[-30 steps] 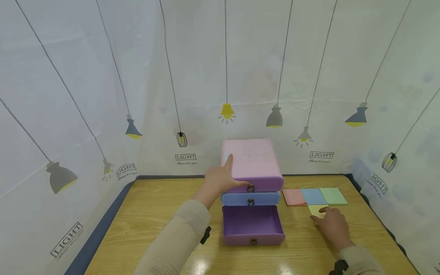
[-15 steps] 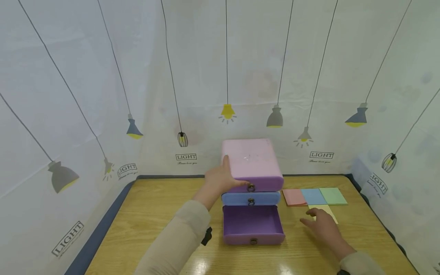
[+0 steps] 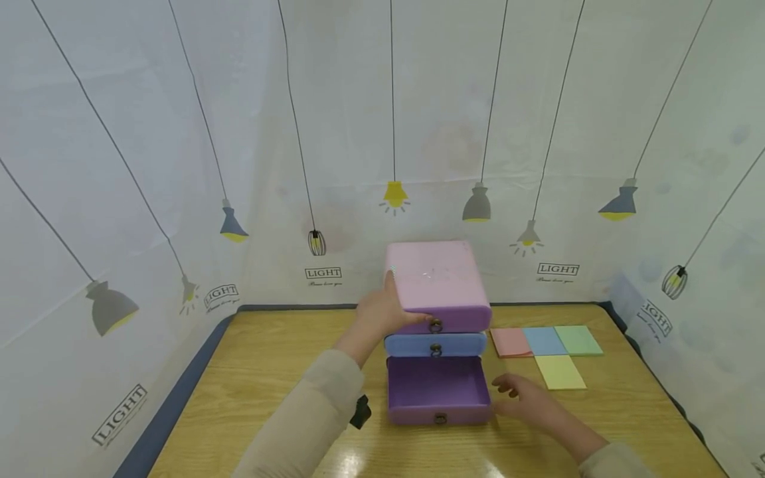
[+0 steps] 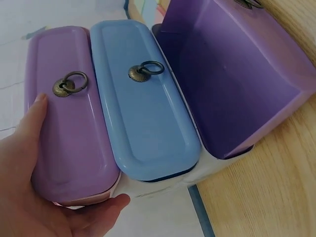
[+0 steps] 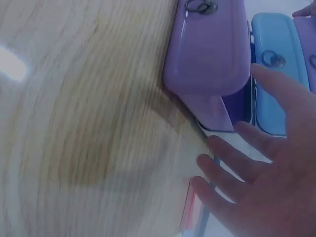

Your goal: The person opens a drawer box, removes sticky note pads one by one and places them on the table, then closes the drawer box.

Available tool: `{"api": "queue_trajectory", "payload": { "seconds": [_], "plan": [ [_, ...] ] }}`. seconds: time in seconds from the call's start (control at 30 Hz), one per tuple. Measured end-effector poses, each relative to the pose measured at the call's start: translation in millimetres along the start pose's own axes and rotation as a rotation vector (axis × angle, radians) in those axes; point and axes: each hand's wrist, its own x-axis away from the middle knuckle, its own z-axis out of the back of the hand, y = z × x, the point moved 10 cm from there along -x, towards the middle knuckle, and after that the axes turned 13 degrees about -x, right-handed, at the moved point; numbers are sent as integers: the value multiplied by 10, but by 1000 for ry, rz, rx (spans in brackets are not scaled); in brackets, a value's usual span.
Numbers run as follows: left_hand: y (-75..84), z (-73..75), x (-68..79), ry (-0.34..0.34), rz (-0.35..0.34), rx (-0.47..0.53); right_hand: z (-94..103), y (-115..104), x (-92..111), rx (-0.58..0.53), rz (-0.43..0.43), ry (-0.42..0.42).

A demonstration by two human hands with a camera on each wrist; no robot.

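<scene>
A small drawer organizer point(image 3: 439, 275) with a pink top stands at the back of the table. Its purple top drawer point(image 4: 74, 138) and blue middle drawer point(image 4: 143, 108) are closed; the purple bottom drawer point(image 3: 440, 417) is pulled out. My left hand point(image 3: 380, 313) grips the organizer's upper left corner, thumb on the top drawer's front, other fingers along the side and top. My right hand point(image 3: 532, 401) is beside the bottom drawer's right front corner, fingers spread and slightly bent, holding nothing. Whether it touches the drawer, I cannot tell.
Right of the organizer lie sticky note pads: pink point(image 3: 511, 342), blue point(image 3: 545, 341) and green point(image 3: 578, 340) in a row, yellow point(image 3: 560, 372) in front. A cloth backdrop point(image 3: 358, 133) with printed lamps surrounds the wooden table point(image 3: 269, 385).
My right hand has left the yellow sticky note pad and moved left to the bottom drawer's side. The left hand stays on the organizer; the bottom drawer stays pulled out.
</scene>
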Motion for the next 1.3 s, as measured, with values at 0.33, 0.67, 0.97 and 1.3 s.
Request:
{"api": "queue_trajectory", "payload": {
  "seconds": [0.33,0.67,0.97,1.3],
  "plan": [
    [-54,-43,3,-18,-94,176,-187,17,-6,-93,95,-56],
    [-70,24,17,8,-203,147,-207,141,7,-143,9,-3],
    [-102,-6,-37,5,-194,114,-164,132,-93,-172,-15,119],
    [-116,-41,-35,-7,-188,123,-117,220,-334,-98,-57,225]
  ]
}}
